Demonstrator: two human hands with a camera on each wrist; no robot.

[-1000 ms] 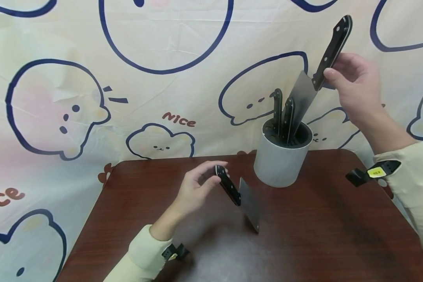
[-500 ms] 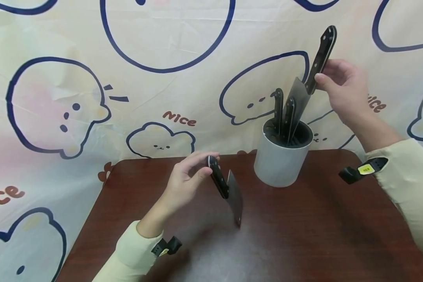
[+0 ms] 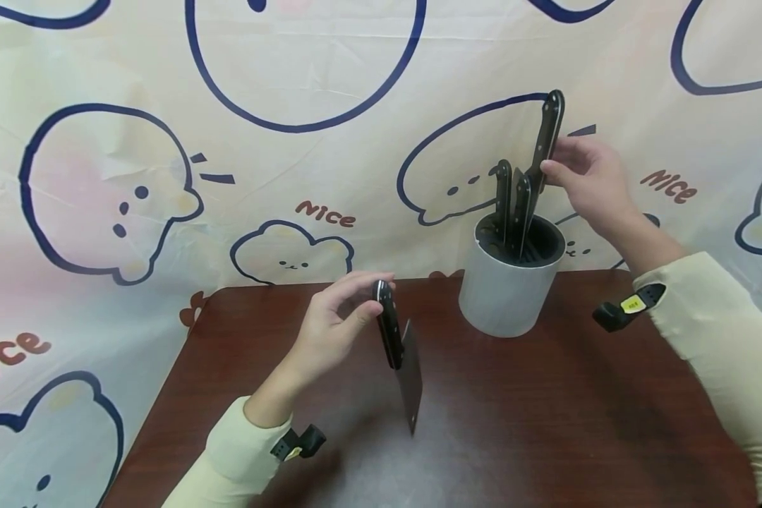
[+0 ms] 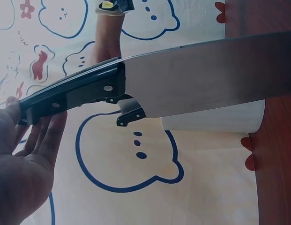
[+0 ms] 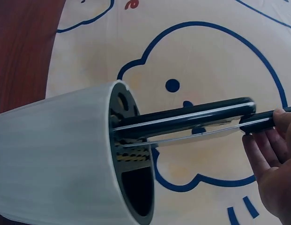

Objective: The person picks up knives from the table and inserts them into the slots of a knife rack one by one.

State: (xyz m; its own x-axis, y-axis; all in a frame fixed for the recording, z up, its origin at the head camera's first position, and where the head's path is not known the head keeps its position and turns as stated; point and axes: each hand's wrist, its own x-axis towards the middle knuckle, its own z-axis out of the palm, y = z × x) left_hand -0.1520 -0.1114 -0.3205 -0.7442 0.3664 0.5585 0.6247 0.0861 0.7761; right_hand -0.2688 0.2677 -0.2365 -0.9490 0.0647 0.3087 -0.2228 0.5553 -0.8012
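My left hand [image 3: 333, 321] pinches the butt of a cleaver's black riveted handle, and the cleaver [image 3: 410, 384] hangs blade down over the table. Its broad steel blade spans much of the left wrist view. My right hand [image 3: 593, 176] grips a black-handled kitchen knife [image 3: 548, 127] low on the handle, where it meets the blade. That knife stands nearly upright, its blade going into the slotted top of the white knife holder [image 3: 508, 300]; the lower blade is hidden inside. In the right wrist view, the blade runs beside another handle at the holder's rim [image 5: 118, 154].
Two more black handles, one knife handle [image 3: 502, 201] and another handle [image 3: 522, 212], stick up from the holder. It stands at the back of the dark red-brown table [image 3: 514, 423]. A patterned cloth [image 3: 292, 176] hangs just behind the table's back edge.
My right hand has moved down and left, lowering the knife into the holder and bringing it more upright. My left hand has shifted left, and the cleaver has swung to point more straight down.
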